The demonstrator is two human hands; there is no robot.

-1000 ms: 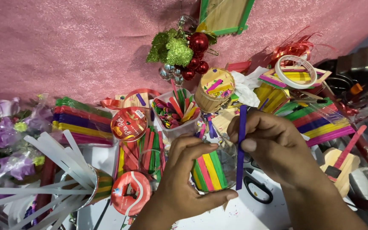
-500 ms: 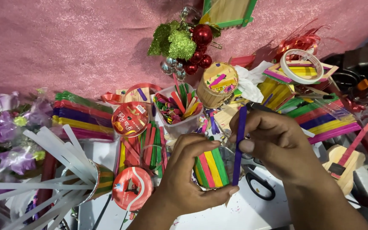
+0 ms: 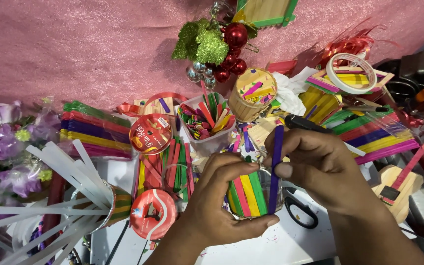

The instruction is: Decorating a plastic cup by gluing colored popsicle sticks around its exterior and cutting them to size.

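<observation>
Two hands work at the centre of the surface (image 3: 290, 245). The left hand (image 3: 217, 201) is wrapped around a small jar (image 3: 253, 194) already clad in green, pink, yellow and green sticks, gripping it from its 9 o'clock side. The right hand (image 3: 320, 169) pinches a purple stick (image 3: 276, 167) upright against the jar's 3 o'clock edge, thumb pressing low on it.

Handling, as judged: the stick looks light, thin and stiff, likely to snap if bent; it is best held flat between thumb and fingers near mid-length. The jar appears light and rigid, possibly smooth where uncovered; the covered side gives the surer grip.

Packages and labels: a round red spool (image 3: 150, 133) with a printed face lies at 10 o'clock of the jar; a second red ribbon roll (image 3: 153, 214) lies at 9 o'clock. A clear cup (image 3: 207, 122) of mixed sticks stands at 11 o'clock. A white tape ring (image 3: 353, 73) sits at 2 o'clock. Wrapped stick bundles (image 3: 96, 135) lie at 10 o'clock, further out. Print is too small to read.
</observation>
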